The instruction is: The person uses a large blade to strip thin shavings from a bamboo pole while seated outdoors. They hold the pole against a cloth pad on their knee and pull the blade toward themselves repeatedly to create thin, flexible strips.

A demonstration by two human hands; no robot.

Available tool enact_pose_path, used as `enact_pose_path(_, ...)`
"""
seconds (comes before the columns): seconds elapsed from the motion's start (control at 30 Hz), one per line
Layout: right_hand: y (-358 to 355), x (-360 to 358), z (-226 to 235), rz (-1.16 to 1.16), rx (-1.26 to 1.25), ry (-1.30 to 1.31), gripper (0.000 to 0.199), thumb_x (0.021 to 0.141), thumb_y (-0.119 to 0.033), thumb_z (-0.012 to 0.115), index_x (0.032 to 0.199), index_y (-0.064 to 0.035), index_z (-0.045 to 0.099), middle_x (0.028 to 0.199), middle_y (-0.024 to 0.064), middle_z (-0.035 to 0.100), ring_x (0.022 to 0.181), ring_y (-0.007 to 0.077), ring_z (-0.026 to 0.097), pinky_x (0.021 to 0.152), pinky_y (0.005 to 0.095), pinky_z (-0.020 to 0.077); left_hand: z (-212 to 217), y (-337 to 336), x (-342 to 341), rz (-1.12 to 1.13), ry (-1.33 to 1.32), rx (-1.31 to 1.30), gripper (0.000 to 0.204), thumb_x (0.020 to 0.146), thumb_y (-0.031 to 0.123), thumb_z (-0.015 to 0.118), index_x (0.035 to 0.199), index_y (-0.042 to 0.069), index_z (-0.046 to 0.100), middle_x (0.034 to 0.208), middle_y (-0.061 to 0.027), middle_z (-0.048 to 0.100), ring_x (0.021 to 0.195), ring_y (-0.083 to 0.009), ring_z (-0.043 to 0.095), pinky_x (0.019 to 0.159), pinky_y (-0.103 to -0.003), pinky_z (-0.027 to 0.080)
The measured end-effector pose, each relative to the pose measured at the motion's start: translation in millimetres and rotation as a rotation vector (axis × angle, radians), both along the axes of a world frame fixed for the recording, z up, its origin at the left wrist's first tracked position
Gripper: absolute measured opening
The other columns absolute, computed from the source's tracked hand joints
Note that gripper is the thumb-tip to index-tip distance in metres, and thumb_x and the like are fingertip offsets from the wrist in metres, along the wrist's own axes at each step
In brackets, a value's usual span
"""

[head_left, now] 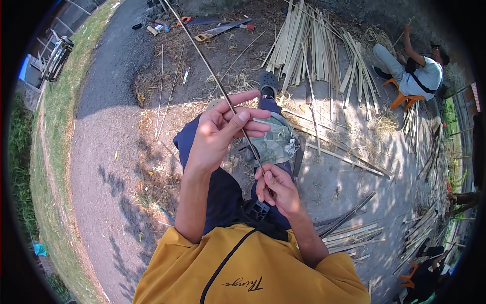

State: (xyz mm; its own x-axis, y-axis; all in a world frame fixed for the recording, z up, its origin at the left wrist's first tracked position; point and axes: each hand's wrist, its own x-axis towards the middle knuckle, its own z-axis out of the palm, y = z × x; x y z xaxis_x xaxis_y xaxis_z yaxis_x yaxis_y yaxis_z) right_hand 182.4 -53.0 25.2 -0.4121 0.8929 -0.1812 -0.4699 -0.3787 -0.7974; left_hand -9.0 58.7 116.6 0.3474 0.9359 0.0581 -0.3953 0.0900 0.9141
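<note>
A long, thin dark bamboo strip (215,80) slants from the top of the view down to my lap. My left hand (223,129) has its fingers stretched out, and the strip passes between its thumb and fingers. Lower down, my right hand (278,190) is closed round the strip's near end, thumb against the bent fingers. A green patterned cloth (276,136) lies over my right leg, just beyond that hand. The strip's far end runs out of the upper edge.
Pale bamboo slats (304,45) are heaped ahead, with more slats (354,235) at the right. A handsaw (223,30) lies on the ground at the top. A person (422,73) sits on an orange stool (405,95) at the far right. Shavings litter the ground.
</note>
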Motion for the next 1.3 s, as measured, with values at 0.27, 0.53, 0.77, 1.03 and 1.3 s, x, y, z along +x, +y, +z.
enact_pose_path(0.27,15.8,20.4,11.7,0.021,0.199,-0.254,0.065,0.108,-0.051,0.055,0.149,-0.0007,0.052,0.142,0.019,0.065,0.126,0.0263,0.065,0.108,0.0388,0.0473,25.8,-20.9,1.1,-0.028,0.312,0.103,0.036,0.11,0.01,0.059,0.141,-0.008,0.059,0.118,-0.0196,0.078,0.084,-0.016,0.078,0.071,-0.026,0.062)
enact_pose_path(0.53,38.7,72.2,61.0,-0.538,0.435,-0.153,0.08,0.105,-0.051,0.066,0.158,0.0046,0.042,0.146,0.0246,0.061,0.128,0.0295,0.066,0.107,0.039,0.0494,18.2,-58.4,-9.0,-0.208,0.687,0.108,0.028,0.11,0.005,0.055,0.132,-0.002,0.07,0.093,-0.0077,0.08,0.066,-0.005,0.061,0.059,-0.021,0.043)
enact_pose_path(0.77,29.3,82.7,40.8,-0.656,0.252,-0.135,0.06,0.107,-0.038,0.069,0.145,0.0054,0.053,0.114,0.0249,0.076,0.106,0.0308,0.077,0.096,0.0391,0.0598,-9.7,-87.5,-7.4,-0.092,0.798,0.246,0.029,0.101,-0.003,0.058,0.126,0.003,0.072,0.09,-0.013,0.079,0.084,-0.0297,0.079,0.071,-0.033,0.056)
enact_pose_path(1.03,28.3,74.6,37.7,-0.525,0.362,-0.053,0.048,0.103,-0.017,0.075,0.141,0.0045,0.055,0.12,0.0245,0.075,0.107,0.0311,0.077,0.093,0.0393,0.0623,-11.6,-85.5,-34.8,-0.258,0.802,0.086,0.022,0.106,0.002,0.06,0.124,0.001,0.074,0.088,-0.0039,0.079,0.07,-0.0057,0.055,0.063,-0.025,0.041)
enact_pose_path(1.3,23.3,63.0,37.4,-0.47,0.278,-0.206,0.032,0.103,-0.014,0.073,0.127,0.0032,0.061,0.106,0.0217,0.078,0.094,0.029,0.081,0.079,0.0343,0.0686,-20.7,-91.0,-41.8,-0.14,0.8,0.027,0.027,0.098,0.007,0.076,0.124,0.0,0.075,0.103,-0.0089,0.079,0.082,-0.0126,0.07,0.073,-0.028,0.054)
